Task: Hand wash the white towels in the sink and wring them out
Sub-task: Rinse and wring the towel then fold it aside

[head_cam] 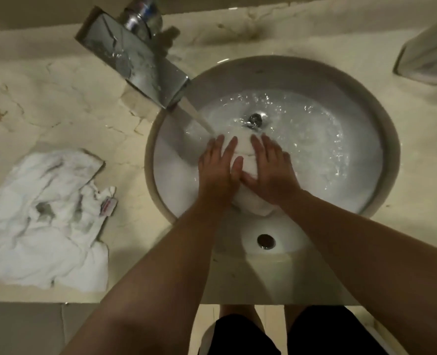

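A bunched white towel (245, 160) lies in the round white sink (381, 139), under the stream running from the chrome tap (135, 62). My left hand (217, 167) and my right hand (271, 172) both press down on it with straight, spread fingers, thumbs close together at the middle. Shallow rippling water fills the basin around the drain (255, 119). Another white towel (48, 216), crumpled and with a small red label, lies on the counter to the left of the sink.
The counter (58, 103) is pale veined stone. The overflow hole (266, 241) sits in the sink's near rim. A pale boxy object (427, 57) stands at the far right. The counter's front edge runs below my forearms, with my legs beneath.
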A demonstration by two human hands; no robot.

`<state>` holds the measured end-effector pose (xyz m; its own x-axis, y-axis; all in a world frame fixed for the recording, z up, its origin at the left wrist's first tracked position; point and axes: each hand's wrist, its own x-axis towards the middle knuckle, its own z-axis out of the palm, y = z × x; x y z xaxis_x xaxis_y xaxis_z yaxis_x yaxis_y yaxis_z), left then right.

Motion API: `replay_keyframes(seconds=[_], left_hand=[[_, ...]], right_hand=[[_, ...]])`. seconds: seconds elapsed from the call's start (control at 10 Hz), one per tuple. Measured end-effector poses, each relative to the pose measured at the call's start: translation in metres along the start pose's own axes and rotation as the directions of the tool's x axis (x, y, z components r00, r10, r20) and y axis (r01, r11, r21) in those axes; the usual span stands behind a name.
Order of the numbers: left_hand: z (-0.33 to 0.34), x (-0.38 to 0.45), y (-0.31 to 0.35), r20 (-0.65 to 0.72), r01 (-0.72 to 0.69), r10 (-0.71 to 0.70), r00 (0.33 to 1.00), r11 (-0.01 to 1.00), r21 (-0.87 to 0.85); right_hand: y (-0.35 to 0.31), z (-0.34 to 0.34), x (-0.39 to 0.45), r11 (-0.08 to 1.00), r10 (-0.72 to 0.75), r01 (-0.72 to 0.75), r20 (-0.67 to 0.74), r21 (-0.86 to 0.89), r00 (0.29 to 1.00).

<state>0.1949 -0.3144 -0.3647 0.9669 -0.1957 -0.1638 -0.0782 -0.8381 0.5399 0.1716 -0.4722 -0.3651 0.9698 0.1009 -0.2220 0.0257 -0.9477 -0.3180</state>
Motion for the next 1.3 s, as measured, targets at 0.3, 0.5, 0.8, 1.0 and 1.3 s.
replay_keyframes(seconds=[0.3,0.5,0.8,1.0,1.3], left_hand=[[0.003,0.041,0.003,-0.093,0.086,-0.09,0.992,0.996,-0.038],[0.005,0.074,0.006,0.008,0.271,-0.272,0.962,0.962,0.04],[-0.005,0.102,0.02,0.088,0.428,-0.42,0.903,0.894,-0.132],[-0.032,0.072,0.03,0.1,0.418,-0.431,0.897,0.753,-0.509],[-0.061,0.026,0.016,0.102,0.385,-0.372,0.923,0.876,-0.291]], right_hand=[[-0.001,0.008,0.052,0.999,0.014,-0.021,-0.214,-0.031,0.977],[-0.001,0.0,0.087,0.99,0.011,-0.04,-0.202,-0.138,0.979],[0.0,-0.026,0.108,0.991,0.131,-0.121,0.193,-0.063,0.973],[-0.007,-0.064,0.074,0.996,0.061,-0.065,0.072,0.058,0.996],[-0.033,-0.046,-0.016,0.995,0.056,-0.047,-0.089,0.093,0.994]])
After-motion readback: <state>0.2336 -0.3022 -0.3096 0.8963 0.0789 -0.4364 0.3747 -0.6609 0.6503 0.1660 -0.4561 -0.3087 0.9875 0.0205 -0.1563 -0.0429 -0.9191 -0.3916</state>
